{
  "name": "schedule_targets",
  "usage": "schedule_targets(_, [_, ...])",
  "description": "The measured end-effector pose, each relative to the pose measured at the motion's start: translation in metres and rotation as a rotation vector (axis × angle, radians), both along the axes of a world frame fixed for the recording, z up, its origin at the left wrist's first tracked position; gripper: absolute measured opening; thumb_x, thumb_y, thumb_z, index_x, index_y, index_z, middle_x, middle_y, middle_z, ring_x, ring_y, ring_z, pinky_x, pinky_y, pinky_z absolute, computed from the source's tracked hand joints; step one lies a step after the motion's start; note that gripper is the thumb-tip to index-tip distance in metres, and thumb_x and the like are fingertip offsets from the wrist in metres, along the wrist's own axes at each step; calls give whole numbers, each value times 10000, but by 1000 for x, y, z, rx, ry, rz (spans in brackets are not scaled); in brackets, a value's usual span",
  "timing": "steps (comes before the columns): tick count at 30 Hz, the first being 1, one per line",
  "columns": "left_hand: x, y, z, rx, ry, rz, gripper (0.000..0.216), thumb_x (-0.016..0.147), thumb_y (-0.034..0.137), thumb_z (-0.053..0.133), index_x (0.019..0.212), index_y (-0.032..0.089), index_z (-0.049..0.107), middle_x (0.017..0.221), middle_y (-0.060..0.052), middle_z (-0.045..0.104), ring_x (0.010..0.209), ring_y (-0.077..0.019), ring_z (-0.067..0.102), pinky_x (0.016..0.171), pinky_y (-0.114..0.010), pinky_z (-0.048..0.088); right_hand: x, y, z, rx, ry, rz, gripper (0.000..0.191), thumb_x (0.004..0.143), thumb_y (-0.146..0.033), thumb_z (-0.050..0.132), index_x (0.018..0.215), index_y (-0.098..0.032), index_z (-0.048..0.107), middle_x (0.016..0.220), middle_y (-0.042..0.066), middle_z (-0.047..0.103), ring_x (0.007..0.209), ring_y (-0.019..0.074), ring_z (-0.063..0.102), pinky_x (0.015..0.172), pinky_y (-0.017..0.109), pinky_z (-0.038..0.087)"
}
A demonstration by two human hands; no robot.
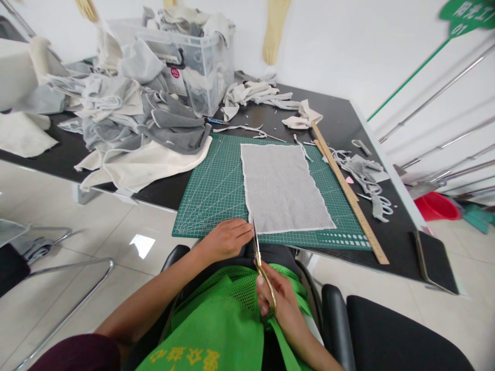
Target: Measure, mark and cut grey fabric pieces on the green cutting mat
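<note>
A light grey rectangle of cloth (284,188) with rough white edges lies flat on the green cutting mat (211,190). At its near left corner, my left hand (230,238) pinches the cloth's edge between thumb and fingers. My right hand (276,293) is closed around the handles of gold-handled scissors (257,247). Their blades point away from me, with the tips at that same corner, close beside my left fingertips. Whether the blades are around the cloth there, I cannot tell.
A wooden ruler (348,190) lies along the mat's right side. White-handled scissors (381,203), fabric scraps (361,170) and a phone (435,262) are farther right. Piled cloths (116,111) and a filled clear plastic bin (201,67) stand at the back left.
</note>
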State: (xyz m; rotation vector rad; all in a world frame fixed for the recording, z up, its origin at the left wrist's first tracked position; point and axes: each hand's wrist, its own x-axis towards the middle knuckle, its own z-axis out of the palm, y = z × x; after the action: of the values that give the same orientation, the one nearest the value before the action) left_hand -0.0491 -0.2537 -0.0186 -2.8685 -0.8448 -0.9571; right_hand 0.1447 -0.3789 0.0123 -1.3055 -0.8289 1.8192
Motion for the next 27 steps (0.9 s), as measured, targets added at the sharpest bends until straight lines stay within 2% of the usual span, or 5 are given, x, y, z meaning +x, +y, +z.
schedule_targets(5, [2, 0, 4, 31, 61, 15, 235, 903, 63, 484, 1041, 130, 662, 1063, -105, 705, 962, -205, 637, 889, -352, 572, 0, -1, -2, -19, 11, -25, 648, 825, -592, 732, 1301, -186, 567, 581, -94, 407, 444, 66, 382, 434, 196, 303])
schedule_targets(10, [0, -1, 2, 94, 69, 2, 235, 922, 66, 468, 1057, 119, 652, 1071, -105, 708, 980, -208, 635, 894, -355, 572, 0, 3, -9, 19, 36, 6, 510, 865, -573, 698, 1188, -202, 562, 590, -94, 428, 455, 66, 406, 451, 196, 346])
schedule_targets(14, [-1, -2, 2, 116, 47, 1, 242, 939, 72, 451, 1072, 117, 649, 1070, -109, 713, 983, -204, 646, 883, -352, 579, 0, 7, -14, 51, 16, 30, 461, 897, -545, 676, 1180, -203, 552, 614, -83, 463, 492, 76, 435, 493, 209, 383])
schedule_targets(19, [-3, -2, 2, 141, -5, -2, 232, 945, 74, 466, 1083, 114, 648, 1068, -116, 719, 1004, -207, 661, 892, -358, 586, -3, 12, -16, 53, 23, 17, 469, 884, -555, 686, 1171, -208, 553, 652, -69, 487, 537, 91, 461, 548, 236, 439])
schedule_targets(27, [-4, -2, -3, 104, -38, -25, 194, 941, 93, 518, 1085, 106, 647, 1077, -118, 724, 1026, -218, 670, 916, -379, 599, -9, 20, -13, 54, 6, 5, 539, 850, -579, 706, 1199, -180, 602, 649, -61, 459, 551, 98, 430, 533, 238, 433])
